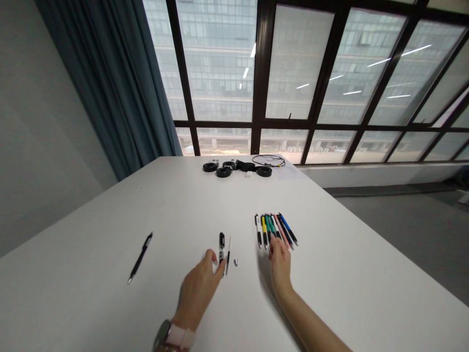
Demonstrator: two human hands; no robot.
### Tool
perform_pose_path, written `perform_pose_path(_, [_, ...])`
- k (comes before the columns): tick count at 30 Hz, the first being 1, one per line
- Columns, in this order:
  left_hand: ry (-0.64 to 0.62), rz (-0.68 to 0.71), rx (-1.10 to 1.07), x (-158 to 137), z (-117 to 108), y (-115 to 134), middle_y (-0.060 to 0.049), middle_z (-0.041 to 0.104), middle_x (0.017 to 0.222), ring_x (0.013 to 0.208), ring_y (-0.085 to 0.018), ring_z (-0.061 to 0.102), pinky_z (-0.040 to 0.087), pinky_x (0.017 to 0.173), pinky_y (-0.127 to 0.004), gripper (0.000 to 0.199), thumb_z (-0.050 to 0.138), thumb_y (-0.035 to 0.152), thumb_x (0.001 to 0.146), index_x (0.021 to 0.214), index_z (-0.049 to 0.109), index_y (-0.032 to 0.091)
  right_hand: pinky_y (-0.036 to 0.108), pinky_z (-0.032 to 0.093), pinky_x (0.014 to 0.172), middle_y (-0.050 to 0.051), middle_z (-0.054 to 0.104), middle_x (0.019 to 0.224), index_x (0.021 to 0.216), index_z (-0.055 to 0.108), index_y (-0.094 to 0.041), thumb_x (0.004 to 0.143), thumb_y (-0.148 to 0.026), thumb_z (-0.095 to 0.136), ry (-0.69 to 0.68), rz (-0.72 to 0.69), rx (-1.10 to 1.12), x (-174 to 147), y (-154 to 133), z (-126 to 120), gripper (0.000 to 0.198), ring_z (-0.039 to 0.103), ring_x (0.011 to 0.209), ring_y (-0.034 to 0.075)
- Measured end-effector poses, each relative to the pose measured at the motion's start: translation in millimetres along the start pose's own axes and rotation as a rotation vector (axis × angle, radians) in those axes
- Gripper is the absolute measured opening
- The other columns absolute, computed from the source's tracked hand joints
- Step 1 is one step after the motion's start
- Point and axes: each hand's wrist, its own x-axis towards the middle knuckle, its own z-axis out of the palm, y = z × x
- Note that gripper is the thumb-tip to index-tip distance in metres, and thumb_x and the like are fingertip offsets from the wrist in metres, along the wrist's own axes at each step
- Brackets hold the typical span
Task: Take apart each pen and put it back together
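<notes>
Near the middle of the white table (176, 205), my left hand (200, 286) reaches in with thumb and forefinger apart. Its thumb overlaps the lower end of a black-and-clear pen barrel (222, 240); whether it touches is unclear. Just right of that barrel lie a thin pen refill (229, 254) and a small silver pen tip (235, 262). My right hand (281, 264) has its fingers pinched at the lower end of a pen (271, 226) within a row of coloured pens (285, 229). The fingers hide part of the row.
A black pen (140, 258) lies alone on the left. Several black tape-like rolls (223, 172) and a looped black cable (269, 160) rest at the table's far end. Beyond are windows and a blue curtain (120, 83).
</notes>
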Motion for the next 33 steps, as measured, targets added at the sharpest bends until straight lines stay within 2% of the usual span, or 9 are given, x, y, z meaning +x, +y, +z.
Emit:
perform_pose_path(8, [0.039,0.025,-0.001,-0.1,1.5,1.6,0.001,0.066,0.069,0.057,-0.015,0.064,0.035,0.050,-0.023,0.020,0.044,0.041,0.097,0.098,0.051,0.022,0.026,0.024,0.048,-0.008,0.030,0.056,0.060,0.036,-0.025,0.084,-0.057,0.058,-0.010,0.001,-0.014,0.1,-0.6,-0.2,0.046,0.027,0.052,0.012])
perform_pose_path(15, [0.060,0.038,-0.029,0.2,4.8,1.3,0.000,0.068,0.081,0.061,-0.013,0.066,0.038,0.051,-0.021,0.019,0.045,0.031,0.095,0.110,0.053,0.022,0.027,0.022,0.049,-0.008,0.030,0.056,0.060,0.038,-0.025,0.084,-0.058,0.057,-0.026,0.012,-0.021,0.4,1.5,0.1,0.045,0.027,0.053,0.012])
perform_pose_path(22, [0.107,0.075,-0.024,1.3,8.7,-3.1,-0.005,0.073,0.087,0.071,-0.016,0.070,0.043,0.056,-0.023,0.038,0.041,0.024,0.096,0.133,0.049,0.019,0.028,0.022,0.051,-0.008,0.031,0.057,0.061,0.038,-0.025,0.085,-0.056,0.056,-0.062,0.015,-0.021,1.2,0.4,-0.9,0.044,0.027,0.054,0.013])
perform_pose_path(27, [0.056,0.129,-0.047,0.6,5.8,-3.9,-0.005,0.072,0.104,0.085,-0.015,0.070,0.046,0.065,-0.023,0.032,0.037,0.020,0.098,0.122,0.057,0.022,0.028,0.022,0.052,-0.008,0.032,0.057,0.061,0.039,-0.025,0.086,-0.058,0.056,-0.080,0.016,-0.038,1.0,2.1,-2.2,0.044,0.028,0.055,0.013])
perform_pose_path(33, [0.020,0.086,-0.041,0.9,0.4,-3.7,-0.004,0.072,0.102,0.083,-0.014,0.069,0.043,0.062,-0.022,0.025,0.035,0.021,0.100,0.110,0.058,0.021,0.027,0.027,0.053,-0.007,0.034,0.059,0.062,0.040,-0.024,0.084,-0.059,0.058,-0.106,0.003,-0.042,-2.4,4.0,1.4,0.044,0.031,0.056,0.013])
